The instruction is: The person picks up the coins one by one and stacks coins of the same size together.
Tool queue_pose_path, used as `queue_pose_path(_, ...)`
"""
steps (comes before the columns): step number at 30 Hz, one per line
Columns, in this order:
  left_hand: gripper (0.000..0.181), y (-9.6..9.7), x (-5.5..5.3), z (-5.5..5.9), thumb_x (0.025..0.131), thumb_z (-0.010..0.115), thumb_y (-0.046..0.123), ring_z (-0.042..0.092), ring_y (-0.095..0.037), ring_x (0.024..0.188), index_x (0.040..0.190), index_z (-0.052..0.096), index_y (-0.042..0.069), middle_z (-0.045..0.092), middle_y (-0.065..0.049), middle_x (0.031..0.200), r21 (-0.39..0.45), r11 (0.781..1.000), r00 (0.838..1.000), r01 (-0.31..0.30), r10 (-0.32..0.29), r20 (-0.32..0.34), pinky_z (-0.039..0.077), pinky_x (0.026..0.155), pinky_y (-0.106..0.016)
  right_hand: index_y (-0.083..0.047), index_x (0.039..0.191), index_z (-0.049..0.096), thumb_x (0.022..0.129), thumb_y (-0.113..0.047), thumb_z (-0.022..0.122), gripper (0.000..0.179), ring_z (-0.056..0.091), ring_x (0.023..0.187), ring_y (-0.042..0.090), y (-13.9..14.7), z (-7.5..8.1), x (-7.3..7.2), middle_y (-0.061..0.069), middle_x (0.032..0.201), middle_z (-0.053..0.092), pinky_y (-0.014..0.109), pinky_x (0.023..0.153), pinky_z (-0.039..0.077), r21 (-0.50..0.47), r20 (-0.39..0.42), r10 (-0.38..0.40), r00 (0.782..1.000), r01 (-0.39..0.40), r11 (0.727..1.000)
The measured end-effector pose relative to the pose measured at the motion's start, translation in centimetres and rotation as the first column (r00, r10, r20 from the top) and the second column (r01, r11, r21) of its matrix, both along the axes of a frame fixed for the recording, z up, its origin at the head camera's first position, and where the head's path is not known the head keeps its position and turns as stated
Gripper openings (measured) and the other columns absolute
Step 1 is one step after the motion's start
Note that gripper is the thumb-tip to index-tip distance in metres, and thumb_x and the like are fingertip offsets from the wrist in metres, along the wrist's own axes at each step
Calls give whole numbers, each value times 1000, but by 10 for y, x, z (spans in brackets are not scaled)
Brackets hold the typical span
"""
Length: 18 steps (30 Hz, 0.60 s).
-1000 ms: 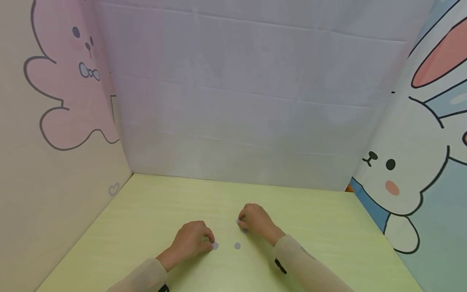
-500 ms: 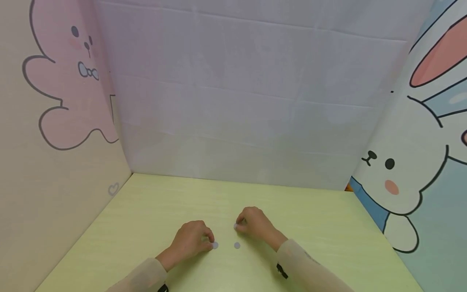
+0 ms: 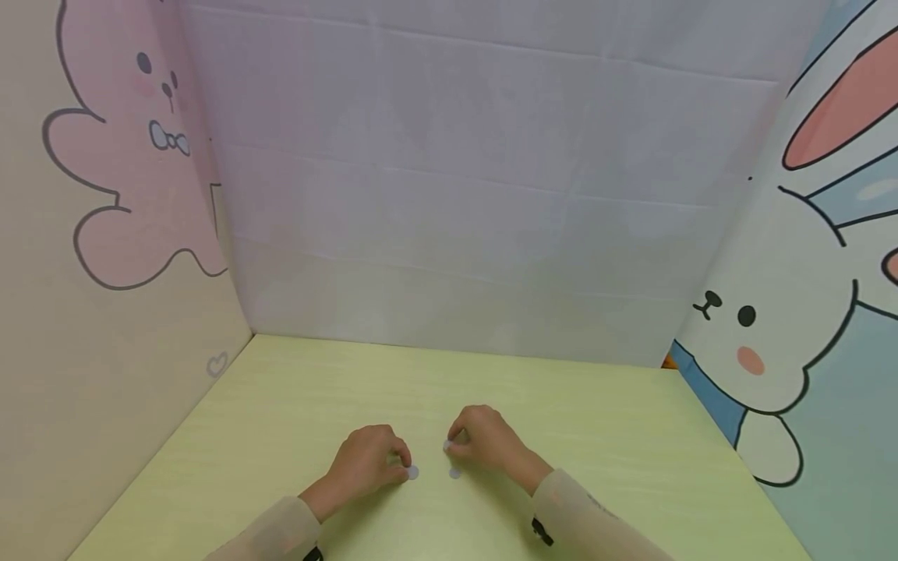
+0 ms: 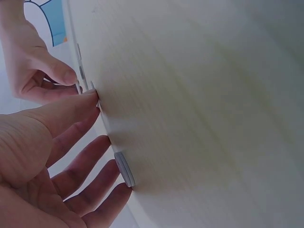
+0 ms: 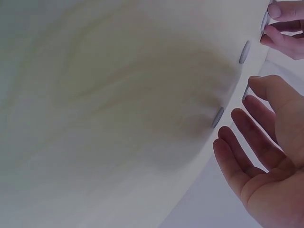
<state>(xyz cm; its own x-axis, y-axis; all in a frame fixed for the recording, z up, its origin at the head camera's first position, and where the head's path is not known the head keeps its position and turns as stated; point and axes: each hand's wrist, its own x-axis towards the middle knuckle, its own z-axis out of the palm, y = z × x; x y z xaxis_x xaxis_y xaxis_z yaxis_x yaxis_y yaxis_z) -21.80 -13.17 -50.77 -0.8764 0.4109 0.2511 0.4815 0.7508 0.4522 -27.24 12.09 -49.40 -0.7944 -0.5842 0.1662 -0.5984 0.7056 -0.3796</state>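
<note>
My left hand rests low over the table, thumb and forefinger pinching the edge of a small grey disc that lies on the tabletop. Under its other fingers, the left wrist view shows more grey discs, seemingly stacked; the head view hides them. A thin round disc is held up off the surface between thumb and forefinger of my right hand. Below that hand one disc lies flat, and another disc lies under its remaining fingers, visible in the right wrist view.
The pale yellow-green table runs back to a white cloth wall. Side walls carry a pink bear print on the left and a white rabbit print on the right.
My right hand has moved toward me and slightly left, carrying its disc closer to the one lying in front. The left hand has stayed in place at its disc.
</note>
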Motion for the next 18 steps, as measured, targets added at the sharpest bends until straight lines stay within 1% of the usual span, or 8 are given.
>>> queue_pose_path(4, 13, 0, 0, -1, 79, 95, 25, 59, -10, 78, 81, 82, 23, 71, 6, 87, 5, 1000, 1000, 2, -2, 1, 49, 67, -28, -8, 93, 84, 91, -18, 85, 9, 69, 86, 13, -2, -1, 3, -1, 91, 78, 26, 78, 56, -7, -14, 19, 1000, -19, 1000)
queue_pose_path(9, 13, 0, 1, -1, 79, 95, 24, 61, -11, 78, 82, 82, 23, 71, 6, 87, 4, 1000, 1000, 7, -7, -4, 50, 67, -28, -8, 91, 84, 89, -15, 85, 7, 70, 87, 13, -6, 0, 6, -1, 90, 77, 30, 82, 58, -5, -26, 37, 999, -37, 999)
queue_pose_path(14, 13, 1, 1, 0, 79, 95, 25, 61, -11, 78, 82, 82, 22, 71, 6, 87, -2, 1000, 1000, 6, -6, -9, 50, 67, -28, -9, 90, 85, 89, -14, 85, 5, 68, 86, 11, -10, -1, 9, -3, 89, 77, 28, 82, 58, 10, -22, 55, 998, -55, 998)
queue_pose_path(18, 13, 1, 1, 0, 80, 95, 25, 61, -12, 78, 82, 82, 22, 71, 6, 87, 0, 1000, 1000, 3, -3, -7, 50, 67, -29, -10, 91, 85, 88, -14, 86, 5, 68, 86, 10, -14, -1, 11, -4, 88, 78, 29, 84, 58, 29, -46, 65, 997, -64, 998)
